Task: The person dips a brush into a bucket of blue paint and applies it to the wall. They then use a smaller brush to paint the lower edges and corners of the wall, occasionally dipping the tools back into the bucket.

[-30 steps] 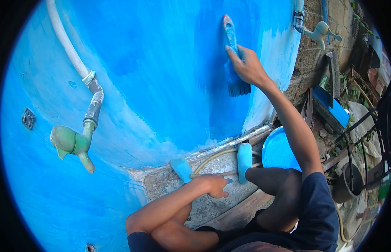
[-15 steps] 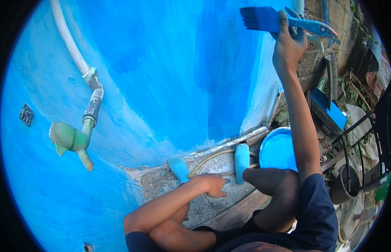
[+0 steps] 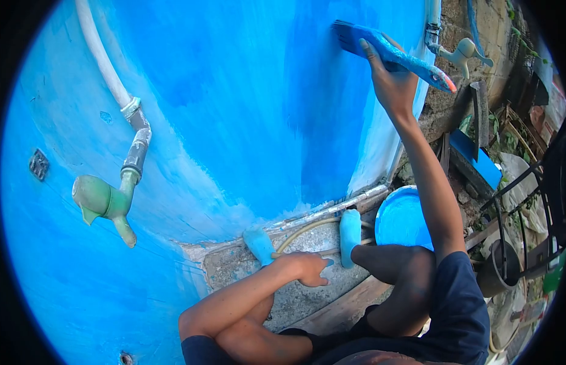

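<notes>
In my right hand [image 3: 393, 85] is a wide paintbrush [image 3: 386, 52], its handle smeared blue with an orange-red end. The dark blue bristles are right at the blue-painted wall [image 3: 240, 109], over a darker vertical band, with my thumb along the side of the brush. My left hand [image 3: 310, 269] hangs low near my feet with nothing in it, its fingertips blue and apart. A round container of light blue paint [image 3: 401, 216] stands by my right foot, partly hidden behind my right arm and leg.
A green tap [image 3: 103, 201] on a grey and white pipe [image 3: 137, 143] juts from the wall at left. Another tap [image 3: 464, 56] is at upper right. A hose [image 3: 301, 234] runs by my feet. Dark bucket [image 3: 499, 267] and scrap lie at right.
My right hand has moved left and slightly down with the paintbrush, whose bristles have come to the wall and whose handle now slants down to the right. My left hand has stayed put.
</notes>
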Demonstrator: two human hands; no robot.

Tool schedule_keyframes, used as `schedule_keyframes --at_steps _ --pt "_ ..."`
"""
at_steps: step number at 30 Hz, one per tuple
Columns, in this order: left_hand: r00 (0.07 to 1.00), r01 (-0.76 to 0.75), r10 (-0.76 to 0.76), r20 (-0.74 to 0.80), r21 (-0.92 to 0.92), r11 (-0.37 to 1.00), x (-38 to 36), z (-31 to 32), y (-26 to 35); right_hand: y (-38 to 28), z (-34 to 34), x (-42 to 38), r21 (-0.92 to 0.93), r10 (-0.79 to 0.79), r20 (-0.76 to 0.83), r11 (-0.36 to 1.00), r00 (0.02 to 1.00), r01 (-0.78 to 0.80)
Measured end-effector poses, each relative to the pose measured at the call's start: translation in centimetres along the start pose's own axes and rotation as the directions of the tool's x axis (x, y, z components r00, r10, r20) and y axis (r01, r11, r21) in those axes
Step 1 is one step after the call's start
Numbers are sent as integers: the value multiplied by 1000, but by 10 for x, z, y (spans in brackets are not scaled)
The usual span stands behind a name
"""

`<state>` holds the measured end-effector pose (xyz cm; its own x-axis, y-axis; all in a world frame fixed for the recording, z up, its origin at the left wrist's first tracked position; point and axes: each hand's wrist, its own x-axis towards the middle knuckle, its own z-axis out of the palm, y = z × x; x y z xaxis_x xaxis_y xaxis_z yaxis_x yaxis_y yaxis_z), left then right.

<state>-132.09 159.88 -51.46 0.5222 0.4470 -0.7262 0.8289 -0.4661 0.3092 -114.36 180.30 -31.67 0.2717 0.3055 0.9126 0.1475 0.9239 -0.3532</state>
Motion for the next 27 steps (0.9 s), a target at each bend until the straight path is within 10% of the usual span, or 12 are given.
schedule_keyframes --at_steps 10,17,25,27 --pt "1000 -1 1 -12 -14 1000 -6 -4 3 2 17 10 102 -89 -67 990 994 96" --pt "1000 -2 2 4 -12 1000 -1 -1 -1 -17 -8 -21 -209 -29 327 972 945 102" --pt "1000 4 -4 8 -13 1000 -1 -2 2 -5 3 8 -12 -81 -35 997 996 80" --pt "1000 10 -10 8 -12 1000 -5 -4 3 -2 0 1 -80 -161 108 982 981 170"
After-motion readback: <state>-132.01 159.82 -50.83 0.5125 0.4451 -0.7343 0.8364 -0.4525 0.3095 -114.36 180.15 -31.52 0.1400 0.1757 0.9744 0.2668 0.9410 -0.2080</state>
